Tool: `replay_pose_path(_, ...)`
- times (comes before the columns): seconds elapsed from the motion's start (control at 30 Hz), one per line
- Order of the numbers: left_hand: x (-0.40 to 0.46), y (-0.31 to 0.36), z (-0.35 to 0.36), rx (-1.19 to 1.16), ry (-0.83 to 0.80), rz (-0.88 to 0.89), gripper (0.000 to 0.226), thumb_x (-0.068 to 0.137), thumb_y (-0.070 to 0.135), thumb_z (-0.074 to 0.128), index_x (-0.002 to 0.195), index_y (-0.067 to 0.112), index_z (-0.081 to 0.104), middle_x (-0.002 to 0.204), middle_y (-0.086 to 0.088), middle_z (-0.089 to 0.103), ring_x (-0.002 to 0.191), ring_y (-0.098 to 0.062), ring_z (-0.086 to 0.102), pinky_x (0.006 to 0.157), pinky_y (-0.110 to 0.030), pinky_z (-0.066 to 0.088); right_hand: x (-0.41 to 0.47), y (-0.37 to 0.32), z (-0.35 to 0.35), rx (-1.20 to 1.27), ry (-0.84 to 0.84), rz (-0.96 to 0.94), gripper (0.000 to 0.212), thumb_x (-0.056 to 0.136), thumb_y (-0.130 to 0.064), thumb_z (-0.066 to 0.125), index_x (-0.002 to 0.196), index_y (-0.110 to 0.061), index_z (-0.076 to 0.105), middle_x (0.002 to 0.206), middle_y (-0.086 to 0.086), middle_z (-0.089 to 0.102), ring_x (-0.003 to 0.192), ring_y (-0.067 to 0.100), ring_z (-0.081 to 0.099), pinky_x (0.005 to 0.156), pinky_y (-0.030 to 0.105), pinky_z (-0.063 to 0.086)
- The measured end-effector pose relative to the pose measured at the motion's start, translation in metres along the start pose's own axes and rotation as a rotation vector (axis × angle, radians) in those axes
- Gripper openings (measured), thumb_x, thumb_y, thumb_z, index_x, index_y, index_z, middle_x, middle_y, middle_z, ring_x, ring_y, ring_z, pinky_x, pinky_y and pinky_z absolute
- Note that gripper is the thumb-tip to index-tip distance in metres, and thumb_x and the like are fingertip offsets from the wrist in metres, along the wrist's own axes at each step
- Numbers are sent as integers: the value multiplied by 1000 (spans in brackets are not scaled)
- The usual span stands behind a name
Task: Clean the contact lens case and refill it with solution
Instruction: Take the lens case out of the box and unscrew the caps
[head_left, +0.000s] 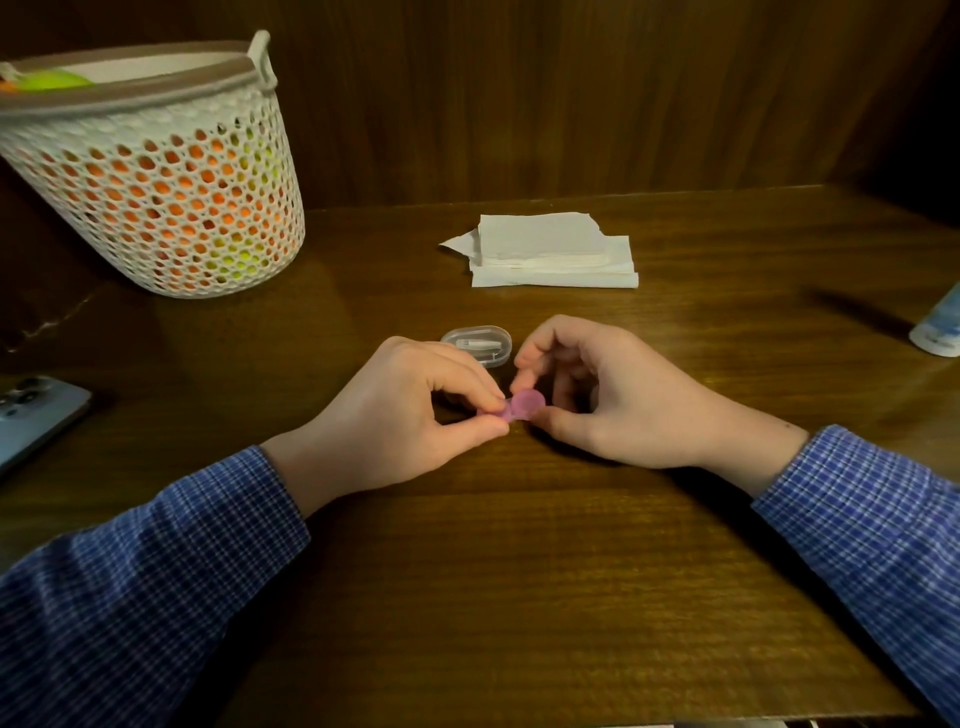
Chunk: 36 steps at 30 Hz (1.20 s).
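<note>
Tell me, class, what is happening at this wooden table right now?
A person in a blue checked shirt holds a small pink contact lens case just above the table, the left hand pinching one end and the right hand gripping the other. Behind it sit a clear plastic box and folded tissues. A bottle stands at the right edge.
</note>
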<state>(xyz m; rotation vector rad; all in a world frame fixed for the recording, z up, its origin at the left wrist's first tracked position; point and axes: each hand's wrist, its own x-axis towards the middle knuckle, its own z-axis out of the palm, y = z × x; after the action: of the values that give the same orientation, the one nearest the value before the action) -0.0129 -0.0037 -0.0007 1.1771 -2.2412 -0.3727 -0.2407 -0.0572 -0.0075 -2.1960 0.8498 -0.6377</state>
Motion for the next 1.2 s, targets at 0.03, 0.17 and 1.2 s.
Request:
replay_pose_path(0.03,0,0,0,0,1,-1,19,84,23,81,103,19,81,101,10,78,97,2,70,87,-24,58,0,1,0,-3,-5,2,38,85,-20,82,115,-28,60,99,-13,70,77,8,67,66,21,57)
replay_pose_path(0.17,0,0,0,-4,-10,-4,19,85,24,80,103,19,81,101,10,77,97,1,70,86,-22,58,1,3,4,-73,33,25,46,78,-37,85,115,-32,59,94,-13,68,75,4,66,63,17,56)
replay_pose_path(1.2,0,2,-2,-26,-7,-23,18,84,23,80,102,21,81,100,11,77,97,3,69,87,-20,57,2,6,3,55,-4,40,54,80,-27,85,124,-33,54,103,-16,67,72,9,68,60,20,55)
